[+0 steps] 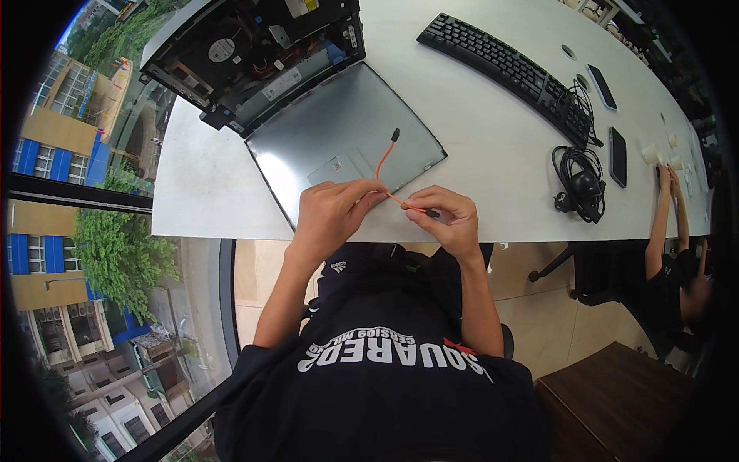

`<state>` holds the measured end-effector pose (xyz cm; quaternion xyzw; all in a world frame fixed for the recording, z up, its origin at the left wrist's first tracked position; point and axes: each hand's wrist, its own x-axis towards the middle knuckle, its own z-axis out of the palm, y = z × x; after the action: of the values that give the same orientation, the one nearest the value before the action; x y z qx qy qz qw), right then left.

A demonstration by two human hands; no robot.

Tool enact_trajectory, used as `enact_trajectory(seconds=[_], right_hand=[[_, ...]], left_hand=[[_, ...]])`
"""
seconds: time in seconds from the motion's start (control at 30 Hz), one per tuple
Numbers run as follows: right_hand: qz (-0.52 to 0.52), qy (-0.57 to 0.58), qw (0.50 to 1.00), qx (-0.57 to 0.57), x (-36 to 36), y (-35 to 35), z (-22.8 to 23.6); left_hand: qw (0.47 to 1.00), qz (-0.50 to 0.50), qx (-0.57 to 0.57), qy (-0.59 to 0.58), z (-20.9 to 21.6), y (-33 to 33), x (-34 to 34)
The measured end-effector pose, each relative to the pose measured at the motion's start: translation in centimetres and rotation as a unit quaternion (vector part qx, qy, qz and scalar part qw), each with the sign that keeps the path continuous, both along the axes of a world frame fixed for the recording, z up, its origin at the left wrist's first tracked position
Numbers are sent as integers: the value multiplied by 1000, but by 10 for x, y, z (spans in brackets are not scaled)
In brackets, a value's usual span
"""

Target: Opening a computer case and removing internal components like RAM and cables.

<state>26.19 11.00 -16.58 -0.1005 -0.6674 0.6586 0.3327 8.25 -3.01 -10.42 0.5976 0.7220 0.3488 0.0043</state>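
Between my hands runs a short orange SATA cable [380, 164] with a black plug at each end. My left hand [336, 209] pinches the cable near its middle, and one plug sticks up beyond the fingers. Close to the other plug, my right hand [450, 218] grips the cable between thumb and fingers. Both hands are over the near edge of a detached metal side panel [308, 138], which lies flat on the table. Behind the panel is an opened black computer case [254, 65], its fan, wires and drive parts showing.
A black keyboard [508, 69] lies on the white table [469, 162] to the right. Beyond it are two phones [618, 157] and a black mouse with a coiled cable [583, 185]. Another person's hands [667, 181] rest at the far right. A window is at left.
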Motion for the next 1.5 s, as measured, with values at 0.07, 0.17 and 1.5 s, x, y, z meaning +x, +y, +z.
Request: enact_trajectory(seconds=[0.07,0.17,1.5], right_hand=[[1,0,1000,1,0,0,-1],[0,8,1000,-7,2,0,-1],[-18,-8,999,44,0,-5,5]], left_hand=[[1000,0,-9,-12,1,-1,0],[999,-11,-22,-22,7,-1,-4],[996,-72,-19,-54,6,-2,-6]])
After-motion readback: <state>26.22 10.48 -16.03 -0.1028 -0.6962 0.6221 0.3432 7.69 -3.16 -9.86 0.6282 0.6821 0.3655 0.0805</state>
